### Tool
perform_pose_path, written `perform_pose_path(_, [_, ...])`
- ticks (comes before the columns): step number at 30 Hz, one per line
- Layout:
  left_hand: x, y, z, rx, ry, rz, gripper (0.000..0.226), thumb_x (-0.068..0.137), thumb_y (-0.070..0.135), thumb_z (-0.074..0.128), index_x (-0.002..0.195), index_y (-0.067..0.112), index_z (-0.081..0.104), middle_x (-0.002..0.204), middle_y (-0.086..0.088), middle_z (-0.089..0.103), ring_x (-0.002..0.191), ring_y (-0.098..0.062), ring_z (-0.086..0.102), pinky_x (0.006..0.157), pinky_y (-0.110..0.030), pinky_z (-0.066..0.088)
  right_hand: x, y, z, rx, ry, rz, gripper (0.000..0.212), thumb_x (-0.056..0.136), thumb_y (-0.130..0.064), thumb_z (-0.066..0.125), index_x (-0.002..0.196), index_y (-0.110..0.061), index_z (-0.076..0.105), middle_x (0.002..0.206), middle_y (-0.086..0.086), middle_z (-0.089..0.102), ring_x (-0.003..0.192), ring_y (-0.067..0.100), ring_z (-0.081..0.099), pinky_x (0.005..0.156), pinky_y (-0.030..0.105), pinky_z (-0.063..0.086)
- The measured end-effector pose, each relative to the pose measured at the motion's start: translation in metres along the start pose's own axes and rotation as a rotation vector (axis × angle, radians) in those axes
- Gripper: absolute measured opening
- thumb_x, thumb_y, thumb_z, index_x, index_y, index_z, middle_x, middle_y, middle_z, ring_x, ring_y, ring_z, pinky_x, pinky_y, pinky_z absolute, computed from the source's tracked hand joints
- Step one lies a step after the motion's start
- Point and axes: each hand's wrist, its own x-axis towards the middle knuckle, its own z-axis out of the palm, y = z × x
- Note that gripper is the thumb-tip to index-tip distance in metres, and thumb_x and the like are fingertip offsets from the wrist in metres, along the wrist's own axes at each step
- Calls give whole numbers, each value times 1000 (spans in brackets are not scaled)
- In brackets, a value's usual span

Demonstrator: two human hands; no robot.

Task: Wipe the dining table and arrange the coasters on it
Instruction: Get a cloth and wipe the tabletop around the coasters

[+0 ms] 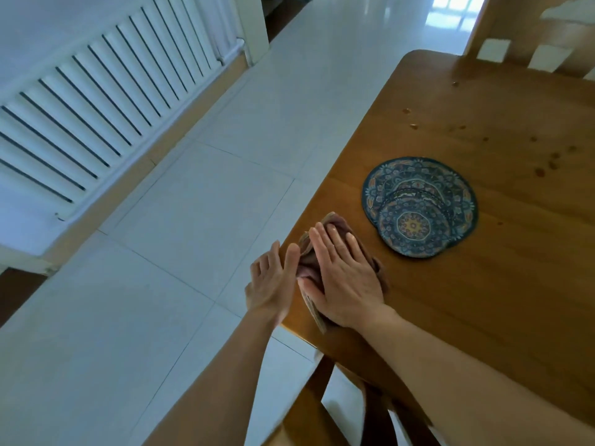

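White tile floor (199, 175) and a long white radiator (106, 101) off to the left; wooden counter (499, 284) fills the right side, w/ chair backs at the far end and a chair (325, 410) tucked below the near edge.

Brownish cloth (338, 225) sits right at the counter's left edge, bunched and folded. Right hand (344, 278) lies flat on top of it, fingers straight and together, pressing down. Left hand (273, 284) is just off the edge, palm turned toward the cloth, fingers straight, thumb touching the cloth's side — prob. catching crumbs or steadying the fold; can't tell which.

Coasters (418, 207): two round patterned ones, overlapping, just beyond the cloth, not touching it. Dark spots (547, 165) scattered further across the counter, unwiped.

Handling, my read: cloth is soft, light, shifts easily — a flat palm w/ downward pressure works better than a pinch. Coasters look thin, stiff, light; prob. slide on the wood. Take them by the rim, top one first, then wipe beneath.
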Motion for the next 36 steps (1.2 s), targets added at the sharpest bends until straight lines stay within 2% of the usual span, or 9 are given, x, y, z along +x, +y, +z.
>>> perform_pose_path(4, [-4, 3, -5, -208, 16, -35, 76, 90, 73, 7, 156, 36, -1, 161, -1, 22, 149, -24, 13, 117, -55, 8, 18, -4, -2, 8, -44, -145, 65, 96, -54, 30, 155, -28, 20, 162, -10, 15, 150, 11, 3, 122, 44, 9])
perform_pose_path(9, [27, -34, 5, -525, -25, -175, 114, 53, 106, 14, 148, 46, 30, 153, -1, 41, 144, -28, 31, 117, -57, 17, -16, -3, -7, 64, -145, -471, 51, 96, -38, 38, 147, -32, 38, 157, -12, 29, 149, 9, 13, 123, 40, 5])
perform_pose_path(14, [-12, 5, -6, -293, 19, -61, 77, 90, 75, 8, 155, 34, 16, 163, 3, 17, 151, -23, 8, 120, -51, -7, -75, 31, -20, 69, -207, -484, 49, 101, -40, 34, 149, -30, 35, 157, -15, 28, 148, 4, 10, 122, 33, 2])
perform_pose_path(18, [-20, 20, -2, 5, 65, 134, 68, 98, 62, 23, 155, 28, 16, 165, 2, 9, 151, -18, -2, 121, -49, -3, -119, 67, -37, 149, -214, -319, 47, 103, -43, 28, 149, -34, 34, 156, -20, 25, 146, -4, 7, 121, 27, 1])
perform_pose_path(22, [-38, 53, -6, 96, -40, 276, 59, 96, 56, 46, 148, 31, 35, 161, 2, 22, 150, -18, 11, 120, -46, 15, -159, 87, -64, 327, -176, 29, 43, 103, -43, 36, 146, -40, 37, 151, -27, 29, 141, -10, 13, 119, 22, 11])
perform_pose_path(26, [-79, 101, 3, -139, -279, 305, 42, 99, 41, 50, 139, 25, 49, 137, 7, 53, 122, -12, 51, 100, -28, 41, -171, 77, -111, 1200, -54, 690, 25, 101, -27, 49, 98, -31, 74, 103, -7, 73, 102, 15, 65, 84, 23, 48])
perform_pose_path(28, [-104, 119, 13, -264, -386, 281, 34, 100, 40, 49, 130, 25, 56, 126, 8, 62, 109, -12, 60, 92, -26, 48, -177, 74, -130, 1589, 88, 913, 25, 98, -24, 50, 100, -17, 74, 96, 8, 75, 94, 28, 68, 79, 36, 51])
perform_pose_path(31, [-135, 143, 26, -358, -468, 243, 35, 98, 49, 48, 114, 23, 65, 102, 2, 72, 91, -19, 70, 75, -31, 57, -190, 67, -157, 1864, 207, 984, 30, 99, -20, 44, 100, -4, 69, 85, 15, 75, 85, 29, 66, 73, 41, 50])
perform_pose_path(36, [-169, 188, 39, -366, -502, 274, 40, 93, 53, 53, 101, 16, 67, 79, 0, 70, 66, -12, 67, 60, -26, 53, -200, 72, -189, 1791, 312, 835, 29, 99, -9, 39, 113, -8, 64, 94, 11, 74, 87, 23, 66, 74, 35, 52])
